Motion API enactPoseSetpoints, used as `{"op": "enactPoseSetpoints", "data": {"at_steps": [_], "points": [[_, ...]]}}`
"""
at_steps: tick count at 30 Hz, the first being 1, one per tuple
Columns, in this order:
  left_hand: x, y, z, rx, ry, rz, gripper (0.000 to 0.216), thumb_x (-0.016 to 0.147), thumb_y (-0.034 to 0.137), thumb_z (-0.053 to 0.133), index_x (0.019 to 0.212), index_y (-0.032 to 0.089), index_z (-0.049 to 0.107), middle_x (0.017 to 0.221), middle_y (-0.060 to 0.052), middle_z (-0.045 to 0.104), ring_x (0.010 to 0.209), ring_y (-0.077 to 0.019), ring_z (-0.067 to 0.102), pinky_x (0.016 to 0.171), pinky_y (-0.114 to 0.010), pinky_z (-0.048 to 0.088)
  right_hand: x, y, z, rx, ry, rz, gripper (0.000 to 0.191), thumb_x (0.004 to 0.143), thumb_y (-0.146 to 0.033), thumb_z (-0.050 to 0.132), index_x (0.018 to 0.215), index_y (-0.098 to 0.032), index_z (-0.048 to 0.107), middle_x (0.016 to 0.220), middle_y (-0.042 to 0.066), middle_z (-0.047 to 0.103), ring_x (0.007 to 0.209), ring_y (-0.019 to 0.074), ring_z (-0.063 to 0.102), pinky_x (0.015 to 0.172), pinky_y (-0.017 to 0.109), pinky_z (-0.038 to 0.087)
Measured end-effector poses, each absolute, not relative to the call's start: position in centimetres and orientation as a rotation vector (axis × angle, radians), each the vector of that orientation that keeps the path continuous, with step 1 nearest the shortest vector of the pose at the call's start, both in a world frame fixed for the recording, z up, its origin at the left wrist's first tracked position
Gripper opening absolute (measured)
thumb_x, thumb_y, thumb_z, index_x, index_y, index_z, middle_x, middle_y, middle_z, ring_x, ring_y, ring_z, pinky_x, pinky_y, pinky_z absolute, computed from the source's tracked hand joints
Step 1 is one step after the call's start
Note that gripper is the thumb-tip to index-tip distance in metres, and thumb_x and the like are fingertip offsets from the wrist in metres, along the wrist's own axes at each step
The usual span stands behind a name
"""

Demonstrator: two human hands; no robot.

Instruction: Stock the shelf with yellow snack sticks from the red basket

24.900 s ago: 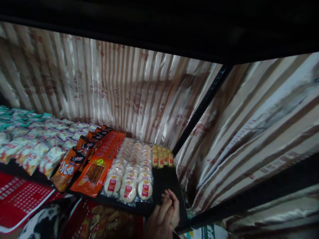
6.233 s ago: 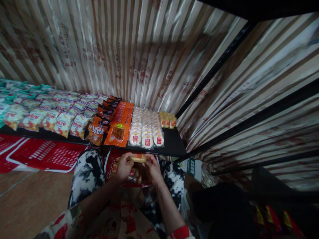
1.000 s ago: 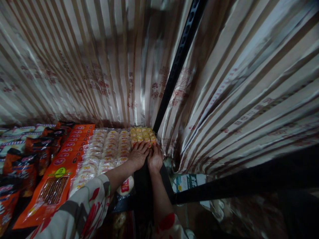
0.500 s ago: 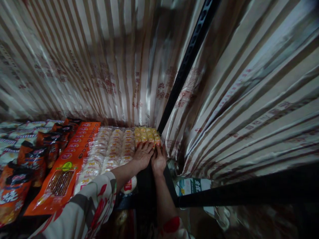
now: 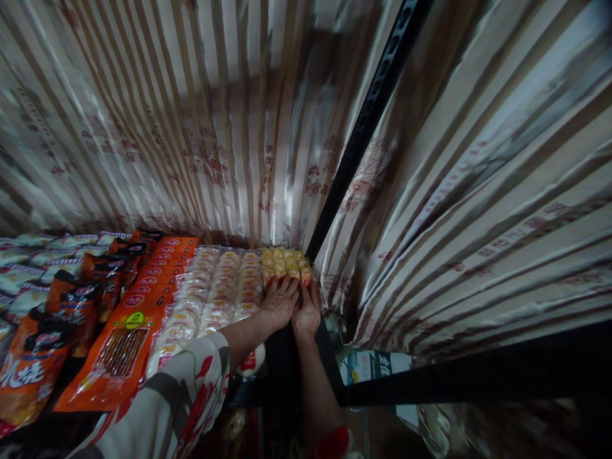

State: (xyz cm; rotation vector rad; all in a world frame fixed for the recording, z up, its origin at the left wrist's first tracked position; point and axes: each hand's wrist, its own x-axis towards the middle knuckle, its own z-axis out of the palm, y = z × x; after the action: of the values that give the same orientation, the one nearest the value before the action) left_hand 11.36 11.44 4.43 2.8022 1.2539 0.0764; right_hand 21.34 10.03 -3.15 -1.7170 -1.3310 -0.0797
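Note:
Small yellow wrapped snack packs [image 5: 285, 260] stand in tight rows at the back right corner of a dark shelf [image 5: 282, 376]. My left hand [image 5: 281, 301] lies over their near edge, palm down, its fingers stretched forward and slightly apart. Close beside it, my right hand [image 5: 306, 315] reaches up from below. Its outstretched fingertips touch the front right packs. Both thumbs and the undersides of the hands are hidden. Left of the yellow packs run columns of clear bags of round white pastries [image 5: 220, 284], partly covered by my left forearm.
Orange flat packs of brown sticks [image 5: 122, 347], orange-and-black snack bags [image 5: 36, 363] and white bags [image 5: 23, 277] fill the left. A black slotted post [image 5: 356, 137] rises at the corner. Striped curtain [image 5: 229, 115] hangs behind. A green-and-white package [image 5: 375, 365] lies low on the right.
The view has shifted slightly, so the whole scene sits a little lower and farther right. Both hands stay at the near edge of the yellow packs, with hardly any movement relative to them.

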Motion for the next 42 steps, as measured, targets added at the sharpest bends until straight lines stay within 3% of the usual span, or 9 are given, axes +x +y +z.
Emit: {"op": "enactPoseSetpoints", "data": {"at_steps": [5, 10, 17, 21, 26, 38, 42], "points": [[11.1, 11.3, 4.6, 2.803, 1.242, 0.117, 0.042, 0.095, 0.015, 0.027, 0.132, 0.013, 0.049, 0.152, -0.01, 0.027, 0.141, -0.0267, 0.02, 0.112, -0.053, 0.023, 21.0, 9.8, -3.2, -1.701, -1.321, -0.063, 0.041, 0.088, -0.028, 0.04, 0.122, -0.016, 0.06, 0.141, 0.012, 0.045, 0.129, 0.0244, 0.04, 0.105, 0.044, 0.038], [10.8, 10.8, 5.2, 2.856, 1.205, 0.112, 0.042, 0.095, 0.018, 0.031, 0.13, 0.007, 0.05, 0.153, -0.012, 0.024, 0.142, -0.0271, 0.014, 0.116, -0.046, 0.016, 20.9, 9.6, -3.1, -1.663, -1.318, -0.091, 0.042, 0.089, -0.028, 0.038, 0.123, -0.014, 0.059, 0.14, 0.014, 0.045, 0.129, 0.0228, 0.04, 0.106, 0.043, 0.037], [10.7, 9.2, 5.8, 2.846, 1.175, 0.195, 0.041, 0.096, 0.019, 0.03, 0.131, 0.009, 0.048, 0.152, -0.013, 0.027, 0.142, -0.0251, 0.015, 0.116, -0.045, 0.017, 20.9, 8.2, -2.2, -1.671, -1.287, -0.121, 0.042, 0.088, -0.026, 0.036, 0.122, -0.015, 0.059, 0.135, 0.015, 0.048, 0.126, 0.0242, 0.041, 0.104, 0.046, 0.037], [10.0, 7.7, 6.4, 2.796, 1.135, 0.261, 0.042, 0.095, 0.016, 0.027, 0.134, 0.01, 0.043, 0.15, -0.013, 0.031, 0.141, -0.024, 0.02, 0.113, -0.04, 0.026, 20.6, 7.2, -1.4, -1.657, -1.295, -0.122, 0.043, 0.087, -0.025, 0.035, 0.121, -0.014, 0.058, 0.132, 0.015, 0.05, 0.123, 0.0246, 0.043, 0.102, 0.045, 0.038], [8.8, 5.7, 6.1, 2.766, 0.995, 0.387, 0.045, 0.094, 0.015, 0.026, 0.136, 0.005, 0.038, 0.145, -0.016, 0.038, 0.138, -0.0226, 0.028, 0.114, -0.036, 0.028, 19.3, 5.4, -0.3, -1.611, -1.301, -0.096, 0.044, 0.088, -0.025, 0.032, 0.121, -0.014, 0.058, 0.127, 0.014, 0.054, 0.119, 0.0232, 0.046, 0.1, 0.043, 0.039], [3.9, -1.4, 6.4, 2.754, 0.774, 0.571, 0.045, 0.087, 0.015, 0.041, 0.129, -0.001, 0.044, 0.132, -0.022, 0.049, 0.127, -0.0284, 0.042, 0.111, -0.04, 0.034, 15.7, -2.4, 0.2, -1.376, -1.405, -0.1, 0.033, 0.088, -0.027, 0.04, 0.109, -0.017, 0.064, 0.109, 0.012, 0.066, 0.102, 0.0219, 0.059, 0.089, 0.043, 0.049], [2.0, -3.9, 5.8, 2.755, 0.736, 0.546, 0.042, 0.087, 0.016, 0.044, 0.127, 0.004, 0.046, 0.125, -0.018, 0.054, 0.117, -0.0254, 0.05, 0.104, -0.034, 0.041, 14.1, -5.4, -0.3, -1.389, -1.395, -0.08, 0.031, 0.085, -0.025, 0.043, 0.106, -0.017, 0.065, 0.106, 0.011, 0.067, 0.1, 0.0221, 0.061, 0.086, 0.041, 0.051]]}}
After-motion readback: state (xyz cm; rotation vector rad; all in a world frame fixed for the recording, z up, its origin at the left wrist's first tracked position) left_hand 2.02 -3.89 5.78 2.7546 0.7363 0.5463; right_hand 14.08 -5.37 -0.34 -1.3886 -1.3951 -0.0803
